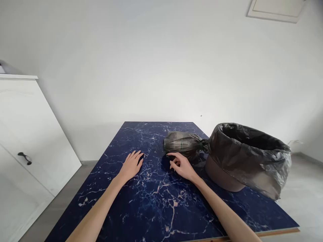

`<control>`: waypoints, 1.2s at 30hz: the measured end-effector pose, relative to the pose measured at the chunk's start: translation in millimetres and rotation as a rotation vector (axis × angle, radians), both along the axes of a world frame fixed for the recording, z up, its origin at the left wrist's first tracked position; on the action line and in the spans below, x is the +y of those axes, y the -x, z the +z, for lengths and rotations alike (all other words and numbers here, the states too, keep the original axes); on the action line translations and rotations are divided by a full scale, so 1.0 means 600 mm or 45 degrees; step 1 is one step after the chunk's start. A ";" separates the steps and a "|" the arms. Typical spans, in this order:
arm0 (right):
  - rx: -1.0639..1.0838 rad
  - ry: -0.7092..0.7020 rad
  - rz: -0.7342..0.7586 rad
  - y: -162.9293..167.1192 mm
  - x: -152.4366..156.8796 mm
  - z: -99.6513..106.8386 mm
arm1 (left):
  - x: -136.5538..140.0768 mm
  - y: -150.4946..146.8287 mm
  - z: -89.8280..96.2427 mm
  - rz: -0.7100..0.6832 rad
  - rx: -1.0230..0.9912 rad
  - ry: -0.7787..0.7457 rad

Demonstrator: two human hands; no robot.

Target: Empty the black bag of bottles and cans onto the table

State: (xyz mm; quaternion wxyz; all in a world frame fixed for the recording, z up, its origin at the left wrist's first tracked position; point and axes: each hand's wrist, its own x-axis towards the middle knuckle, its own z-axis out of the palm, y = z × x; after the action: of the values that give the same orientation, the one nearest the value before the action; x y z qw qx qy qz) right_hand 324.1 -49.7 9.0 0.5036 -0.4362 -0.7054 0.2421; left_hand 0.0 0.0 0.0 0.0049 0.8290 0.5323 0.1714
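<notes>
Two forearms (99,208) (220,208), two bags (181,143) (248,159) (one tied)

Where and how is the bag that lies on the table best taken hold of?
Probably by the gathered neck of the bag, from above and the near side, with the right hand. The bag lies on its side; its neck is narrow and points toward the lined bin, while its body is wide and bulging, so harder to pinch.

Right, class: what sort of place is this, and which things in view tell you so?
Probably a room in a home: a white cupboard with a dark handle, a blue marble-patterned table, and a brown bin lined with a dark plastic bag.
</notes>
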 end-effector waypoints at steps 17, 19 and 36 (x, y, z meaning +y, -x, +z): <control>-0.066 -0.289 -0.831 -0.071 0.026 0.006 | -0.007 -0.004 0.011 0.008 0.023 0.031; -0.072 -0.267 -0.778 -0.062 0.023 0.004 | -0.007 -0.003 0.011 0.003 0.019 0.028; -0.068 -0.244 -0.341 -0.027 0.007 0.008 | -0.010 -0.011 0.011 -0.093 -0.162 -0.123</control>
State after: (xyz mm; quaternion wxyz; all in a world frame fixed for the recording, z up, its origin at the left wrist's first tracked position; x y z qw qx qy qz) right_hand 340.1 -45.8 13.6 0.5517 -0.4825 -0.6740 0.0928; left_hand 6.8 -6.2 6.4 0.0051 0.8345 0.4915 0.2489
